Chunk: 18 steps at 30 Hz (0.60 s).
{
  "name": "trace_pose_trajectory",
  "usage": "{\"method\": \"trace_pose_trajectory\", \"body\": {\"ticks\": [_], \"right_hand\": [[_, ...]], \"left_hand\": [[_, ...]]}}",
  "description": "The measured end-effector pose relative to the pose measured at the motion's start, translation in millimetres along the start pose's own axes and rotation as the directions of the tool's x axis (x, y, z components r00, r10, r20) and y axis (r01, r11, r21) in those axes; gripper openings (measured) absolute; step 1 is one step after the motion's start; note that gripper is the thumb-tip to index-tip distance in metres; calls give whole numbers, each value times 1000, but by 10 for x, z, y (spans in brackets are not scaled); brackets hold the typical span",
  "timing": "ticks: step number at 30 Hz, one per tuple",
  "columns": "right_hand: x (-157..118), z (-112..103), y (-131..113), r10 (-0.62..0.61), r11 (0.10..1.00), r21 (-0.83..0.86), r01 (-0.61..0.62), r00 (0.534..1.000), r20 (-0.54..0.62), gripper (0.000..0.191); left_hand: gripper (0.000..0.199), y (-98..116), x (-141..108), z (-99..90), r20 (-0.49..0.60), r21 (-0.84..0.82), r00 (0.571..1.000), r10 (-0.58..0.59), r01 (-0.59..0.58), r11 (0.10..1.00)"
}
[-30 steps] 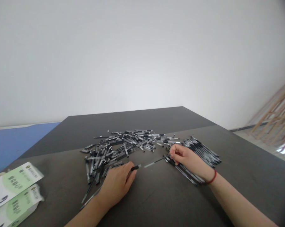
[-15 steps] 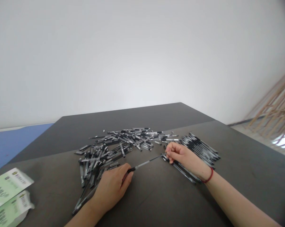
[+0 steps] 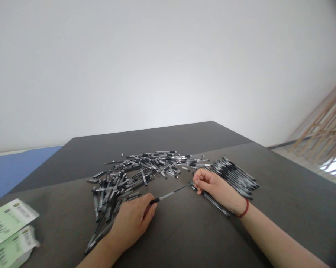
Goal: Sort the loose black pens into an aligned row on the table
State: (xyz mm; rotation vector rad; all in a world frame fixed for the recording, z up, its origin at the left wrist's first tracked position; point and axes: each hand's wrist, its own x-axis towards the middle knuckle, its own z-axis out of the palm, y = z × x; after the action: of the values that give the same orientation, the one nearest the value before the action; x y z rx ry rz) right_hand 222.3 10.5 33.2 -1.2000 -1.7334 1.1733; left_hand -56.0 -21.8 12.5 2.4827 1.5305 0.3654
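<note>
My left hand (image 3: 133,217) is closed around the black grip of a clear pen barrel (image 3: 166,195), which points up and to the right. From the barrel's far end sticks out a thin dark refill (image 3: 181,188). The thumb and fingertips of my right hand (image 3: 207,182) pinch the outer end of this refill, so it spans the gap between my hands. A heap of loose pen parts (image 3: 145,163) with black grips lies beyond and around my left hand. Beside my right hand a row of pens (image 3: 236,176) lies side by side; my right hand and wrist hide some of them.
Green-and-white printed packets (image 3: 10,227) lie at the table's left front. The dark table (image 3: 184,238) reaches back to a white wall (image 3: 168,67). At the left is a blue surface (image 3: 20,160), and wooden slats (image 3: 326,126) stand off to the right.
My right hand has shifted slightly left, closer to the barrel, with the refill still pinched. My left hand has stayed almost in place.
</note>
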Motion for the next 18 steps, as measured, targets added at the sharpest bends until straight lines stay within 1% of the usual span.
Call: {"method": "trace_pose_trajectory", "body": {"ticks": [4,8,10,12,14,15,16,18], "right_hand": [[-9,97,-15,5,1000,-4,-5,999,32,6],[-44,332,-8,-22,997,-74,28,996,85,5],[-63,460,-4,-67,993,-93,78,992,111,11],[-74,535,-7,-113,985,-115,129,985,134,25],[-72,521,-12,-147,964,-201,173,980,137,32],[-65,479,-12,-161,942,-277,190,979,127,31],[-55,418,-9,-174,909,-366,200,979,104,29],[-28,263,9,-197,809,-554,196,979,57,21]], "left_hand": [[21,14,0,-4,8,11,1000,4,-4,1000],[20,27,-1,7,8,11,1000,24,-24,1000],[19,30,-2,10,5,9,999,32,-32,999],[19,30,-2,8,3,7,1000,29,-29,1000],[19,29,0,3,-1,4,1000,23,-23,1000],[19,28,1,1,-2,3,1000,21,-21,1000],[20,27,2,1,-2,1,1000,19,-19,1000],[20,23,4,4,0,-4,1000,19,-19,1000]]}}
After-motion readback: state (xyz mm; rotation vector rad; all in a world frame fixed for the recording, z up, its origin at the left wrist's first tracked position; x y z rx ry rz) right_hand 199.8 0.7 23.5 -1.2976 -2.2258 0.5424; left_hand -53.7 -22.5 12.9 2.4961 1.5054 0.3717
